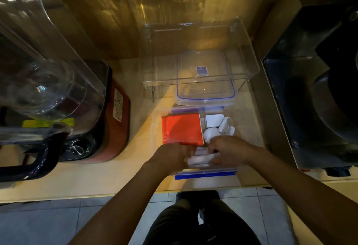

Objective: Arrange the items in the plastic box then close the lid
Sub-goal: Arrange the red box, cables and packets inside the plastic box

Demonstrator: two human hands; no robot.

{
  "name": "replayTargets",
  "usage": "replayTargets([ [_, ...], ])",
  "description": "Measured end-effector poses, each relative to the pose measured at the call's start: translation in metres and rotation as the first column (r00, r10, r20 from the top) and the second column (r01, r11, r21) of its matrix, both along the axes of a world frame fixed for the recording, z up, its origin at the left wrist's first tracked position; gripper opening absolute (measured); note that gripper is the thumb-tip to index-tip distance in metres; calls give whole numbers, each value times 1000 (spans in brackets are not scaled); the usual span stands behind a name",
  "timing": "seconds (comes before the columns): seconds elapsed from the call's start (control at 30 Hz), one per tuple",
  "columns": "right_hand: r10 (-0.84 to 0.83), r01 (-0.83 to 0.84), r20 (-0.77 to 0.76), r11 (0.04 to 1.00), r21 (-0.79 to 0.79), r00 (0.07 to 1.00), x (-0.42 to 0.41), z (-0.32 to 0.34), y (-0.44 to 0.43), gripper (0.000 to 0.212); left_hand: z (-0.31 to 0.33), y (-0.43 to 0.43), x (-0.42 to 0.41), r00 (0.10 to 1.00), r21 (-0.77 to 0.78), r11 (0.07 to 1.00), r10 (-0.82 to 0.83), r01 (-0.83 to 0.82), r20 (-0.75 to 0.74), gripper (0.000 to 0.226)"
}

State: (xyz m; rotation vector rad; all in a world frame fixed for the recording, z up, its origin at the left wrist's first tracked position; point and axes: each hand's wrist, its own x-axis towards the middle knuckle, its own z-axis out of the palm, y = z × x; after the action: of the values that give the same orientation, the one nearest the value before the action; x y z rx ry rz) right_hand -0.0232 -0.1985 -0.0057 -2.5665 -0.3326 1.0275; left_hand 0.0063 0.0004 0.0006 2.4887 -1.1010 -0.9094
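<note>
So, going from the left edge across:

Red-and-black blender base with clear jug: we see it standing on the pale wooden worktop well to the left of the work, likely parked there so it stays out of the way.

Flat orange-red packet: it lies flat in the left half of the clear plastic box, probably because it is the widest item and fills that side neatly.

Our left hand: fingers curled at the near edge of the orange-red packet and onto the left end of a long white wrapped item; we judge it is steadying that end while the item is fitted along the near wall.

Long white wrapped item: it lies crosswise at the near side of the box, between our two hands, the only strip of room left for something that length.

Our right hand: fingers bent down over the right end of the white item; how firmly it pinches we cannot tell, as the fingertips are hidden.

Small white pieces: clustered in the far right corner, touching one another, tucked where the packet leaves space.

Clear lid with blue seal: it rests beyond the box, partly under a clear acrylic stand, set aside until packing ends.

Blue latch flap: folded outward at the near rim, so the box is not yet shut.
</note>
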Motion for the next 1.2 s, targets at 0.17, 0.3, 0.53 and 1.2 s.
replayTargets([
  [0.17, 29, -29, -6, 996, -80, 1000, -3, -6, 6, 43, -1, -1, -2, 999, 40, 999, 35, -35, 5, 31],
  [0.3, 15, -17, -22, 994, -110, 1000, -5, -8, 8, 35, -3, 0, -3, 998, 40, 998, 52, -53, 17, 25],
  [0.53, -32, 34, 29, 998, -51, 999, -4, -4, 5, 25, -2, -2, -4, 996, 28, 1000, 13, -11, -91, 56],
  [1.2, -160, 161, -101, 987, -3, 982, -3, 1, 6, 29, -3, -2, -7, 995, 64, 998, -23, 16, 101, 48],
])
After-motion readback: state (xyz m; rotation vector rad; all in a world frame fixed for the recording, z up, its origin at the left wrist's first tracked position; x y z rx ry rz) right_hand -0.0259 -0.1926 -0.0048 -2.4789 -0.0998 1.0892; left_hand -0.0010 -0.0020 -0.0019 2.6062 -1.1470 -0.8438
